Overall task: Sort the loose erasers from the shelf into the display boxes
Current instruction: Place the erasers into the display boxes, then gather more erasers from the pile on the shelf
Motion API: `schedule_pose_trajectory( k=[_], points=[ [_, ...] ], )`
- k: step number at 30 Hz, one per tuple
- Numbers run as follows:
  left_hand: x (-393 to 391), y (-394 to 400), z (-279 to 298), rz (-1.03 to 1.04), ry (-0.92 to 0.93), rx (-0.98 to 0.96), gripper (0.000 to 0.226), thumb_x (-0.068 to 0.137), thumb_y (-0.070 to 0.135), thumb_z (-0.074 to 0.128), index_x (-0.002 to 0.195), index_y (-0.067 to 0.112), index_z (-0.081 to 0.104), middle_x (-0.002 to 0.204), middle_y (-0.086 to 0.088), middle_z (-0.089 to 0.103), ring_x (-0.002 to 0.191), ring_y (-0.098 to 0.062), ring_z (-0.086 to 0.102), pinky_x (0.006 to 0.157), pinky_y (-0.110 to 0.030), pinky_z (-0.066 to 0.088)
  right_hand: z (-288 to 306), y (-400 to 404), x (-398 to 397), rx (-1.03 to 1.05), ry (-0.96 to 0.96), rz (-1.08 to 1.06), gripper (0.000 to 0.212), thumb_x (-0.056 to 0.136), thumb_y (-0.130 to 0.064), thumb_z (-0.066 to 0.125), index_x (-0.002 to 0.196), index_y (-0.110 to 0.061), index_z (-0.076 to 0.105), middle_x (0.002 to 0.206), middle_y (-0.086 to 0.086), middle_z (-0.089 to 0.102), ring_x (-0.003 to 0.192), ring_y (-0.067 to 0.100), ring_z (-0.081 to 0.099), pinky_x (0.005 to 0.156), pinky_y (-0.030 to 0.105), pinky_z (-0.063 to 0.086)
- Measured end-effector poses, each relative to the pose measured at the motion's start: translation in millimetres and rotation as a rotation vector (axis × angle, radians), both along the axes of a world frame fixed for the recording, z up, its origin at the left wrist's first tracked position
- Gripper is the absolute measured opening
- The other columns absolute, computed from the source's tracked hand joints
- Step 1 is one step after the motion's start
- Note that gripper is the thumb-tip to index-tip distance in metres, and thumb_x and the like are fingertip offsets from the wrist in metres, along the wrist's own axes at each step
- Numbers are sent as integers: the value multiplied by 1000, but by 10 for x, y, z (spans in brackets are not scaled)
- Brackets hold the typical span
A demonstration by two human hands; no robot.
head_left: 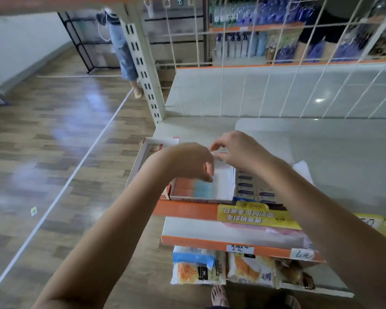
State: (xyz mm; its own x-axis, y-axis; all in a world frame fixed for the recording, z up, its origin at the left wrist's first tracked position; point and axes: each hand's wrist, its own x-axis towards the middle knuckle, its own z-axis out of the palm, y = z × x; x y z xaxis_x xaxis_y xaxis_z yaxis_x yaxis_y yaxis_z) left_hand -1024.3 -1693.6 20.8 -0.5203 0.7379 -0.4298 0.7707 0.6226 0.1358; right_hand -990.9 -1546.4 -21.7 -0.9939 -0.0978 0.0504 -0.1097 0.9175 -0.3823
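The white shelf with its orange front edge fills the right side, a wire grid rising behind it and wood-look floor spreading off to the left, where another person stands by the upright post. At the shelf's front left corner sit the display boxes: a red-and-white box farthest left, an open display box in the middle with rows of orange and blue erasers packed in, their long axes running left to right across the box, and a box of blue-labelled erasers just beside it on the right. Both arms reach in from below, and they cover much of the boxes. The left hand hovers over the middle box's far left corner, fingers curled downward, thumb near the blue erasers; whether it holds anything I can't tell through the blur. The right hand is just above the box's back edge, fingertips pinching something small and white, seemingly a loose eraser, too blurred to say which way it points. A yellow label hangs off the shelf's edge below, with snack packets on the lower shelf.
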Motion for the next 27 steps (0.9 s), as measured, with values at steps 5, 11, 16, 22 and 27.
schedule_pose_trajectory(
  k=[5, 11, 16, 22, 27],
  points=[
    [-76, 710, 185, -76, 269, 47, 32, 94, 35, 48, 117, 16, 61, 123, -1, 59, 116, -20, 52, 95, -30, 38, 215, 659, 204, 25, 65, -172, 26, 90, -23, 57, 115, -18, 63, 119, 0, 62, 110, 17, 54, 88, 27, 41],
    [235, 2119, 249, -186, 453, 228, 35, 94, 40, 44, 121, 21, 57, 118, -2, 61, 111, -24, 54, 87, -32, 39, 346, 1767, 816, 67, 42, -500, 37, 87, -22, 61, 123, -16, 58, 126, 4, 57, 116, 21, 51, 99, 30, 40],
    [822, 3255, 186, -306, 385, 318, 42, 93, 40, 47, 129, 19, 50, 126, -5, 54, 119, -26, 48, 94, -37, 38, 299, 2764, 1630, 76, -55, -781, 47, 89, -28, 57, 134, -17, 46, 138, 7, 44, 130, 24, 37, 107, 33, 31],
    [1707, 4493, -28, -429, 211, 368, 45, 92, 41, 49, 134, 24, 46, 139, -4, 44, 129, -26, 39, 103, -38, 32, 52, 3813, 2732, 50, -139, -999, 51, 90, -23, 54, 138, -16, 41, 140, 11, 41, 127, 27, 41, 103, 35, 36],
    [2422, 5390, -242, -463, 119, 426, 39, 90, 32, 53, 127, 18, 53, 131, -9, 52, 121, -29, 48, 96, -36, 41, -189, 4575, 3484, 1, -76, -1125, 44, 86, -10, 52, 130, -13, 53, 127, 10, 56, 114, 27, 54, 88, 33, 44]
  ],
)
